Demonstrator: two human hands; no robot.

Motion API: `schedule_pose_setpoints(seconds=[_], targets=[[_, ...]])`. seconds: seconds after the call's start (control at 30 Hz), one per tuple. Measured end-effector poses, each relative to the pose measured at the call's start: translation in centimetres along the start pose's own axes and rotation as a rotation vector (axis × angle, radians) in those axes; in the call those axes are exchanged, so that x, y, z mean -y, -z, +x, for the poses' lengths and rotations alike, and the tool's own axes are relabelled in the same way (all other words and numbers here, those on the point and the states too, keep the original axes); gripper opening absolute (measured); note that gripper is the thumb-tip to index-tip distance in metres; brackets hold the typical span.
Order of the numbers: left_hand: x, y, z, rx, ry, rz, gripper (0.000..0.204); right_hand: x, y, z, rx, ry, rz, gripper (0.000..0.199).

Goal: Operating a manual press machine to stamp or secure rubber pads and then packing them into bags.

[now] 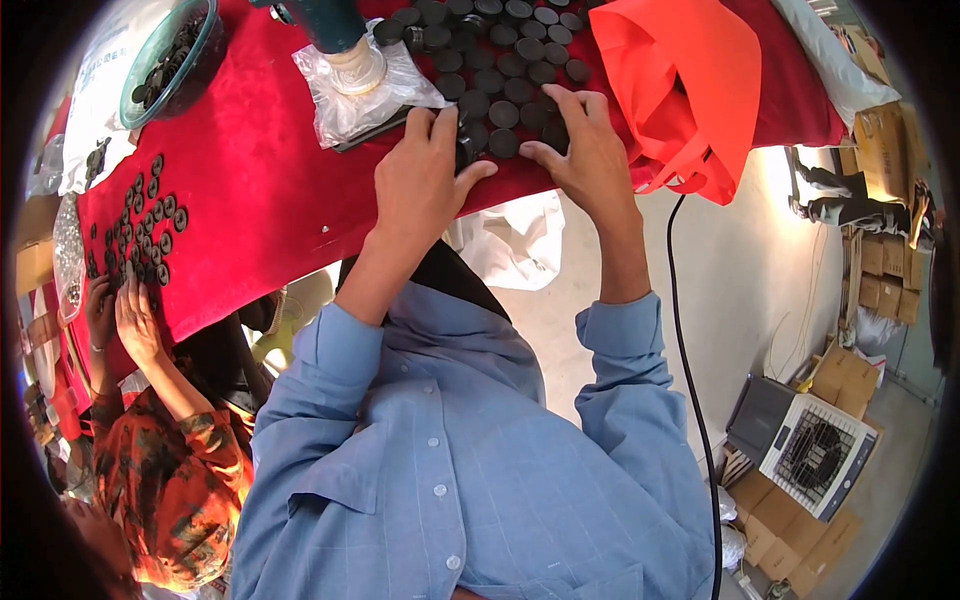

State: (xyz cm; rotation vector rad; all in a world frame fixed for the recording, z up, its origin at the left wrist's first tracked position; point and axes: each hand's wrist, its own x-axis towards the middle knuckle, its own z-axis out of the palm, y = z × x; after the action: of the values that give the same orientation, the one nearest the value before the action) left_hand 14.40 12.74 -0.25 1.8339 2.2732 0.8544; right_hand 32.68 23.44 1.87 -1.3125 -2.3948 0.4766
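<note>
Many round black caps lie close together on a red-covered table in front of me. My left hand rests at the left side of the near caps, fingers stretched forward and thumb pointing right. On the other side, my right hand has its fingers and thumb spread against the right edge of the group. Both hands appear to touch caps without gripping any. Just beyond my left hand stands a dark green post with a pale collar, its foot wrapped in clear plastic.
A red-orange bag lies right of the caps, above a hanging black cable. At left, a co-worker's hands are at smaller black pieces. A green basin stands behind. Cartons and a fan unit occupy the right floor.
</note>
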Motion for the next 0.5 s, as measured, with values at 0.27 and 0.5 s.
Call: schedule_pose_setpoints(seconds=[0.27, 0.5], targets=[[-0.7, -1.5, 2.2, -0.025, -0.112, -0.073, 0.068, -1.9, -0.5, 1.2, 0.039, 0.217, 0.026, 0.073], [-1.0, -1.8, 2.3, 0.002, -0.176, -0.151, 0.062, -2.3, -0.8, 1.4, 0.110, 0.142, 0.082, 0.080]])
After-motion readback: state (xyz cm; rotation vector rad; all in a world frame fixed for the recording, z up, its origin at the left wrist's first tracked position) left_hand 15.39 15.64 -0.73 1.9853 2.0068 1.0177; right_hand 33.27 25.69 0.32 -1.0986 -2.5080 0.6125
